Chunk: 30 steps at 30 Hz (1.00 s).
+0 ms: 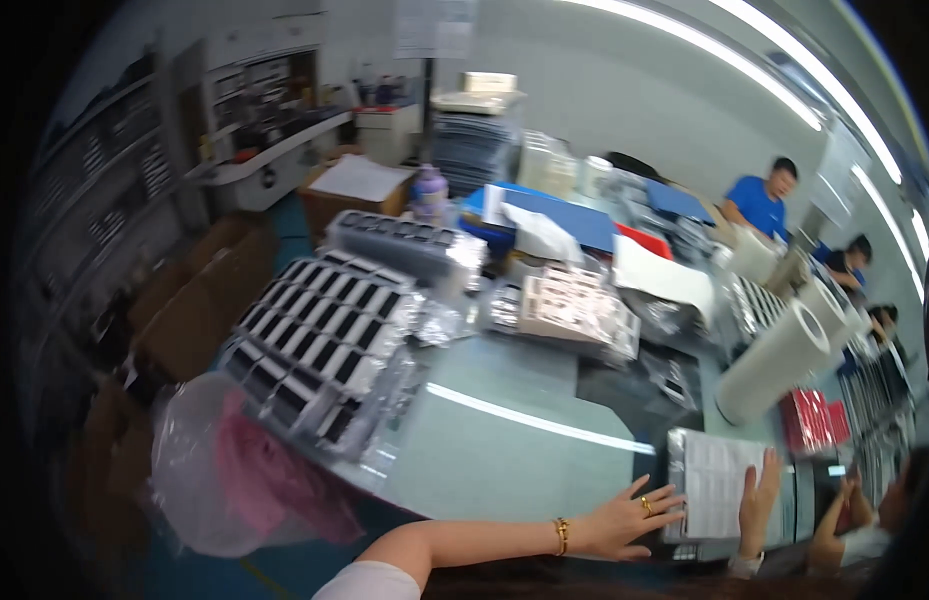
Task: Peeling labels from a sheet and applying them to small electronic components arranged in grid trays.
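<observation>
My left hand reaches in from the lower edge, its fingers spread, wearing a ring and a gold bracelet. Its fingertips are at the left side of a flat pack topped with a white printed sheet. At the right side of that pack my right hand is raised on edge, fingers stretched out, with a band at the wrist. Neither hand grips anything. Whether the fingers press on the pack cannot be told from this blurred view.
Trays of black and white pieces stand at the table's left. A carton of small parts lies mid-table, white rolls beyond my right hand. A co-worker's hands are close at right. A pink bag hangs by the left edge.
</observation>
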{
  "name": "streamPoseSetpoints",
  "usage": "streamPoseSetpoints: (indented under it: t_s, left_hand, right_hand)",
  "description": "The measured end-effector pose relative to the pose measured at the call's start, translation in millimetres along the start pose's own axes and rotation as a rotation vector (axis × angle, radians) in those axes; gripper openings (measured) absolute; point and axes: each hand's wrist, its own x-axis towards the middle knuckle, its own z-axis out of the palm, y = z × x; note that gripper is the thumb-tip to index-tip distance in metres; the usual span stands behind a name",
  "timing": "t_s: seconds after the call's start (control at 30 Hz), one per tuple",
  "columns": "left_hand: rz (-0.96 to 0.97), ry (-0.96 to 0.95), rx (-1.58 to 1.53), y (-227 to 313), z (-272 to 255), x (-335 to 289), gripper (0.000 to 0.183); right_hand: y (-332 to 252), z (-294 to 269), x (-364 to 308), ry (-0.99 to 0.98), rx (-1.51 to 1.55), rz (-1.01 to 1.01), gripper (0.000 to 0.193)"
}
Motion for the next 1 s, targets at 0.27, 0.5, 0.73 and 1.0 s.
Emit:
streamPoseSetpoints:
  t_s: [0.27,0.5,0.73,1.0]
  left_hand:
    - [-0.383,0.452,0.493,13,-211,-146,0.043]
    - [-0.817,0.417,0.958,5,-298,-250,0.038]
    - [-0.698,0.361,0.930,10,-316,-250,0.013]
    - [-0.690,0.603,0.911,16,-346,-230,0.004]
  right_hand:
    - [-245,-35,-68,-0.482,0.843,-0.307,0.028]
    - [-282,43,-97,-0.494,0.796,-0.346,0.020]
    - [-278,58,-112,-0.323,0.759,-0.385,0.014]
    - [-284,55,-115,-0.231,0.726,-0.388,0.012]
